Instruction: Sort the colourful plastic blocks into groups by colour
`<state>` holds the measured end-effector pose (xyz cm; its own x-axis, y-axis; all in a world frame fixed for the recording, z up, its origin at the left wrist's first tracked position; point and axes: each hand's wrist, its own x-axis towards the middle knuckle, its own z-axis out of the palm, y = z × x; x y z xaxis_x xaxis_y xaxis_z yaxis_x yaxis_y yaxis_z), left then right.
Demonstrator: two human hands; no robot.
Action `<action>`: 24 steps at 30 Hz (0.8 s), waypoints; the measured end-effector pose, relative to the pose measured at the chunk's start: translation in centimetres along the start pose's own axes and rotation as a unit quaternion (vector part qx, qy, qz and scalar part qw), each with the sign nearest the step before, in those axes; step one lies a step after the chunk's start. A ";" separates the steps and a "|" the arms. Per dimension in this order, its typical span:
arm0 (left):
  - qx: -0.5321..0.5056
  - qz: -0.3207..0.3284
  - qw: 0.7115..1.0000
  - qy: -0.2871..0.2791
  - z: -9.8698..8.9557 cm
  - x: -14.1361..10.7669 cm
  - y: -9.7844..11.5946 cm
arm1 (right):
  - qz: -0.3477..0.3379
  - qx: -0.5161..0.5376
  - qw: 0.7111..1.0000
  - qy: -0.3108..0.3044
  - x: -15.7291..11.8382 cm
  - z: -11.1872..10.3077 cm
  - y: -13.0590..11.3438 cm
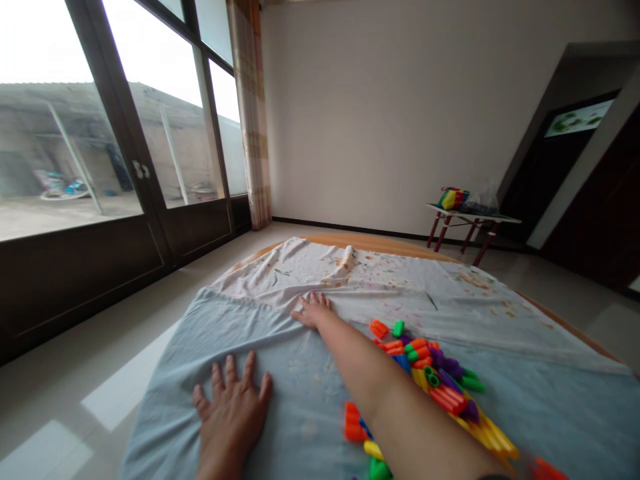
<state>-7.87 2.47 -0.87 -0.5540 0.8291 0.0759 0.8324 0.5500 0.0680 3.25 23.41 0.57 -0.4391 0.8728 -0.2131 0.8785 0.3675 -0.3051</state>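
So the person's got both hands palm down on the cloth (290, 373), fingers spread, not gripping anything. The left hand (233, 407) is on the light blue part near the left edge, and the right hand (313, 310) is reaching further out, about where the blue meets the white floral part (390, 280). Can't tell if that's one cloth folded over or two layers tbh. The whole lot is draped over a surface (390, 244) with its wooden rim poking out at the far side.

My read is that the step in hand is smoothing the cloth out, and it's only partway there, since there are creases around the right hand and the floral part is pretty rumpled toward the far edge.

Next move probably calls for light, flat pressure, pushing the wrinkles outward without dragging the cloth along. Main thing to watch imo is the heap of colorful plastic pieces (447, 400) sitting on the blue. The right forearm (383, 383) reaches right across it, so a careless sweep could scatter the lot.
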 end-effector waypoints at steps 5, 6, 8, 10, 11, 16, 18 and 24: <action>0.000 0.002 1.000 -0.006 -0.2 -0.2 0.0 | -0.037 0.029 0.999 0.026 2.3 -0.6 -0.1; 0.003 0.002 1.000 -0.014 -0.3 -0.2 0.0 | -0.049 0.035 0.998 0.032 2.4 -1.0 0.1; 0.012 -0.001 1.000 -0.029 -0.6 -0.2 0.2 | -0.063 0.044 0.996 0.055 2.4 -1.9 0.8; 0.021 -0.004 0.999 -0.039 -0.8 -0.1 0.3 | -0.055 0.050 0.992 0.101 1.7 -3.0 2.5; 0.023 -0.005 0.999 -0.041 -0.9 0.0 0.3 | -0.040 0.050 0.990 0.126 1.2 -3.6 3.7; 0.003 0.000 0.999 -0.044 -0.5 0.7 0.2 | 0.113 0.022 0.967 0.229 -4.0 -6.2 13.4; -0.005 0.003 0.999 -0.047 -0.4 0.9 0.1 | 0.188 0.005 0.950 0.251 -7.4 -7.1 18.2; -0.046 0.027 0.998 -0.031 -0.2 1.3 -0.3 | 0.369 -0.022 0.901 0.228 -19.6 -7.3 30.4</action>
<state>-8.80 3.33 -0.56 -0.5039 0.8636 0.0198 0.8546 0.4951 0.1565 39.91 19.78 2.22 0.3807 0.9225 0.0642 0.9110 -0.3622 -0.1974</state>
